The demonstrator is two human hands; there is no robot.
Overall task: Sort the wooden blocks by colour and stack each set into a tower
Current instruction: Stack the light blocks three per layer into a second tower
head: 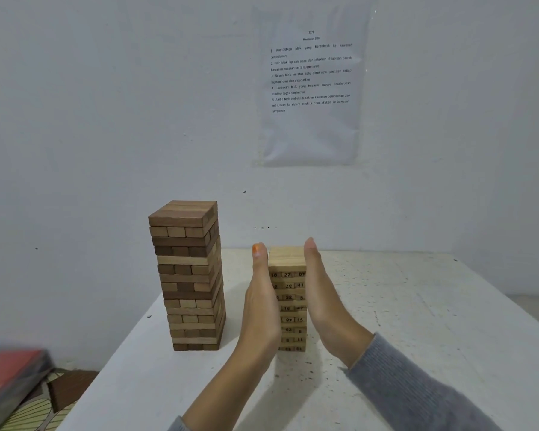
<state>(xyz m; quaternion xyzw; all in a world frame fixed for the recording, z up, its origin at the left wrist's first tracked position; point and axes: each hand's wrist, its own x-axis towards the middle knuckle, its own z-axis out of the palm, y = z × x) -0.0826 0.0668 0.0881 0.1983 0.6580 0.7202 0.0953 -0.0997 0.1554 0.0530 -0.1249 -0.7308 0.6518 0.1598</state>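
On the white tabletop [417,306], the left hand [260,306] and right hand [321,293], fingers straight, press flat against opposite sides of the pale numbered tower [288,293], right of the taller brown tower [189,275].

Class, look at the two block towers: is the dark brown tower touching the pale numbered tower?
Apart. The head view shows bare table and the left hand between the dark brown tower and the pale numbered tower.

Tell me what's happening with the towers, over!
Left hand and right hand open, flat against both sides of pale tower. It stands upright, shorter than dark tower on its left. No loose blocks in view.
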